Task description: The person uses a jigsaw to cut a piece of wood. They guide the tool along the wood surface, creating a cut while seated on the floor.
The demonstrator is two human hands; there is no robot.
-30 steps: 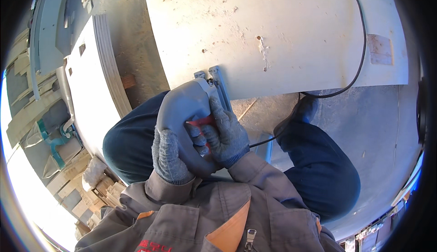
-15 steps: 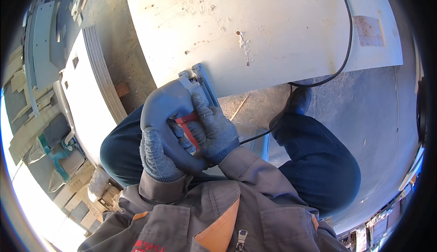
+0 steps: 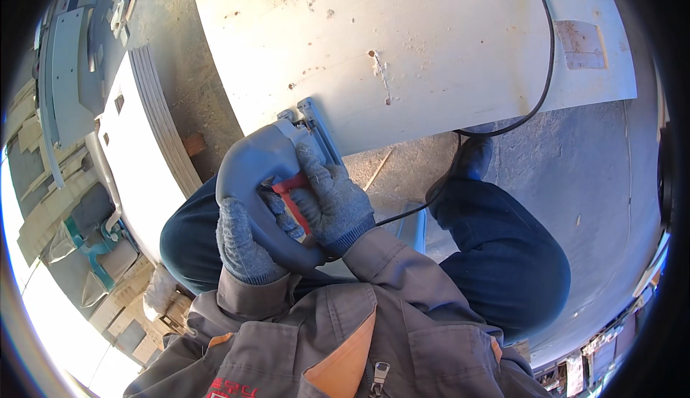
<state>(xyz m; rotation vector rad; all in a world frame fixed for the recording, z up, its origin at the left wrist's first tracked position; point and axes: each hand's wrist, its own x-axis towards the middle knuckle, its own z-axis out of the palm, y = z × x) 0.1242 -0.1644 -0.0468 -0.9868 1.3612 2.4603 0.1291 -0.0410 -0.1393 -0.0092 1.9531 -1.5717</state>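
Between my two gloved hands is a grey jigsaw (image 3: 243, 155) with a red part inside its handle loop. Its metal base plate lies at the near left edge of a pale plywood sheet (image 3: 445, 46); the blade is hidden. My left hand (image 3: 248, 243), in a grey knit glove, is wrapped round the rear of the handle, fingertips showing through the loop. Against the jigsaw's right side, by the base plate and red part, my right hand (image 3: 334, 207) grips it. Two small holes joined by a ragged, dusty line (image 3: 381, 78) mark the sheet.
A black cord (image 3: 552, 60) runs over the sheet and down past my shoe (image 3: 474, 157). At the sheet's right is a rectangular patch (image 3: 581, 44). Stacked plywood panels (image 3: 154, 110) stand to the left. Further left are a teal tool (image 3: 97, 254) and wood offcuts.
The jigsaw and both hands have shifted slightly left in view, with the grip unchanged. Sawdust near the sheet's top has thinned out.
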